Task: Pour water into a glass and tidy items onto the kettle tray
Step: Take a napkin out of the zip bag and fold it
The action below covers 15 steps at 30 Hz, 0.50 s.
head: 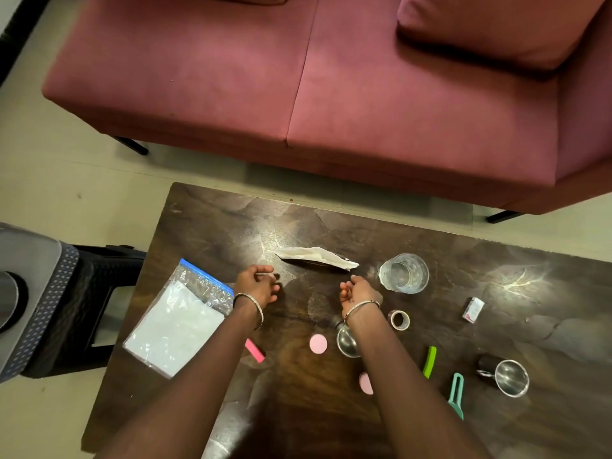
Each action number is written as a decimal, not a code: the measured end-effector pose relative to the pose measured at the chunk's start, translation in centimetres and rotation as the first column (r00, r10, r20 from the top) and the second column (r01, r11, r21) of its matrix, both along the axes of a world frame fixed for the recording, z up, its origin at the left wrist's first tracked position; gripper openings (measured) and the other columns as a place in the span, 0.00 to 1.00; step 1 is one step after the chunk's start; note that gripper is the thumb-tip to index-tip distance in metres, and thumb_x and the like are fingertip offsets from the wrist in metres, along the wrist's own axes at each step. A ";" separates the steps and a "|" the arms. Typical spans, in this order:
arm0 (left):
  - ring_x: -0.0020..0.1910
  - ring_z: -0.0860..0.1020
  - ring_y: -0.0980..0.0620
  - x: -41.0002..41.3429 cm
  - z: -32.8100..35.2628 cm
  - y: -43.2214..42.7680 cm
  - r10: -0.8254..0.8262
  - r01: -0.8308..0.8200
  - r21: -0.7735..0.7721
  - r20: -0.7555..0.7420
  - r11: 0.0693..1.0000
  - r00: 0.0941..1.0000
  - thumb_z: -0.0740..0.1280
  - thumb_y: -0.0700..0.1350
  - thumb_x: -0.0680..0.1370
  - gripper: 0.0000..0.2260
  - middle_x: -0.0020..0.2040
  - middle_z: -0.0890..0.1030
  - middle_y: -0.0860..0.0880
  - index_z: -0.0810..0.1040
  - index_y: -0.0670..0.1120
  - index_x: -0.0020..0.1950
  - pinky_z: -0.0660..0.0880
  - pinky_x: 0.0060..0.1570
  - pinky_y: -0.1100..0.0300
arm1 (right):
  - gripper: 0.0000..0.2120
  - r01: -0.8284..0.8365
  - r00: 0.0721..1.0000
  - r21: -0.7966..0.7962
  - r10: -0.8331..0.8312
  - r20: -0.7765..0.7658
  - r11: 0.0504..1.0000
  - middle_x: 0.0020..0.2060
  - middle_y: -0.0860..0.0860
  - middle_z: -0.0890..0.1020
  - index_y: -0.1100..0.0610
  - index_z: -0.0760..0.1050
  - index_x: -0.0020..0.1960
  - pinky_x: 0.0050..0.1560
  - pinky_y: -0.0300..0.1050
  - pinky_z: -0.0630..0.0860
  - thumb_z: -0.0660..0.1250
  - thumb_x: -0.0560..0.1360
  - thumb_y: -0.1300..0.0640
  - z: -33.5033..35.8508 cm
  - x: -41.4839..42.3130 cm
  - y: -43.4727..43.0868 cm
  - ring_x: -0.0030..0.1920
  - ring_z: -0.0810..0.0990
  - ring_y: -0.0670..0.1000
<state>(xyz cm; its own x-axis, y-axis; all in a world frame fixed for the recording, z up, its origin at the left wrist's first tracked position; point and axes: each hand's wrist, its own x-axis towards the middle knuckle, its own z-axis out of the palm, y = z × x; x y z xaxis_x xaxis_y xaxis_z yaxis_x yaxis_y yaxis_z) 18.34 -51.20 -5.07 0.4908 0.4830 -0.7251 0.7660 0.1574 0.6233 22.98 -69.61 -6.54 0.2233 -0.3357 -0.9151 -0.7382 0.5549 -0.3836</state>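
Note:
A clear empty glass (404, 273) stands on the dark wooden table (331, 226), just right of my right hand (359, 289). My left hand (256, 284) hovers beside it; both hands have loosely curled fingers and hold nothing that I can make out. A crumpled white tissue (318, 258) lies just beyond the hands. On a black stool at the far left sits a grey tray (29, 260) with a round dark object (6, 299), cut off by the frame edge. No kettle body shows.
A zip bag holding white paper (178, 319) lies left. Near my arms are a pink bar (255, 351), two pink discs (318, 343), a steel bowl (347, 341), a tape roll (398, 319), a small box (473, 309), green (429, 362) and teal clips (456, 395), a steel mug (511, 377). A pink sofa (298, 94) stands beyond.

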 end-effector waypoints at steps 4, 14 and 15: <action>0.32 0.79 0.52 -3.8 1.2 1.0 -0.009 0.009 0.008 -0.007 1.000 1.000 0.63 0.35 0.77 0.08 0.39 0.81 0.46 0.78 0.47 0.44 0.77 0.32 0.59 | 0.06 -0.129 0.985 -0.057 0.135 0.104 0.990 0.31 0.53 0.76 0.60 0.75 0.42 0.20 0.34 0.65 0.63 0.77 0.66 2.9 -3.3 0.4 0.26 0.73 0.48; 0.30 0.78 0.52 -15.0 4.9 2.5 0.080 -0.078 0.049 -0.048 0.996 0.996 0.63 0.34 0.77 0.08 0.34 0.80 0.46 0.78 0.45 0.44 0.76 0.29 0.62 | 0.04 -0.484 0.800 -0.331 0.563 0.208 0.810 0.31 0.54 0.80 0.59 0.78 0.45 0.23 0.35 0.70 0.66 0.76 0.65 7.7 -14.4 0.1 0.23 0.76 0.43; 0.30 0.78 0.52 -15.9 5.1 2.5 0.071 -0.068 0.043 -0.051 0.997 0.996 0.63 0.34 0.77 0.08 0.34 0.80 0.46 0.78 0.45 0.44 0.75 0.28 0.62 | 0.04 -0.494 0.788 -0.337 0.576 0.216 0.802 0.31 0.54 0.80 0.60 0.78 0.45 0.23 0.34 0.70 0.66 0.76 0.66 8.0 -15.6 0.1 0.23 0.76 0.43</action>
